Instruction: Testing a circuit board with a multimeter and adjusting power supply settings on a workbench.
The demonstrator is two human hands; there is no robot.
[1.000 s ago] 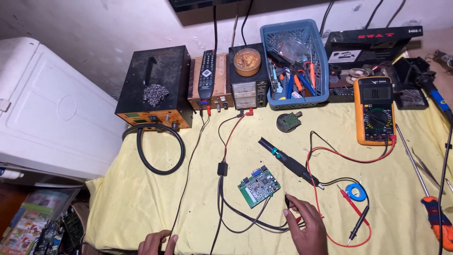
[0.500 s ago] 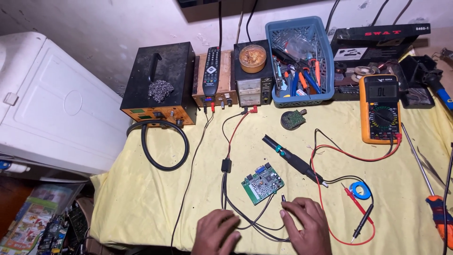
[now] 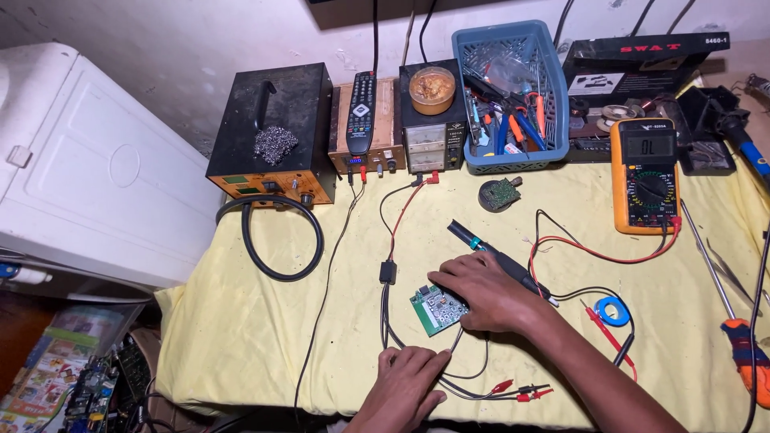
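Observation:
A small green circuit board [image 3: 430,309] lies on the yellow cloth [image 3: 241,345] near the table's front. My right hand [image 3: 485,293] covers the board's right side, fingers curled over the top edge and thumb at its lower edge. My left hand [image 3: 409,385] rests at the front edge with its fingers spread over the black wires [image 3: 385,321] that run to the board. A black soldering iron [image 3: 473,240] lies just behind my right hand. Red clip leads [image 3: 521,392] lie to the right of my left hand.
At the back stand a black soldering station [image 3: 273,136], a remote control [image 3: 361,112], a bench supply [image 3: 433,140] and a blue basket [image 3: 513,164] of tools. An orange multimeter [image 3: 646,176], blue tape roll [image 3: 616,311] and screwdriver [image 3: 746,365] lie right. A white appliance [image 3: 80,176] stands left.
My right hand has moved up from the front edge onto the circuit board. My left hand came further onto the table and now lies on the wires. The view has moved closer.

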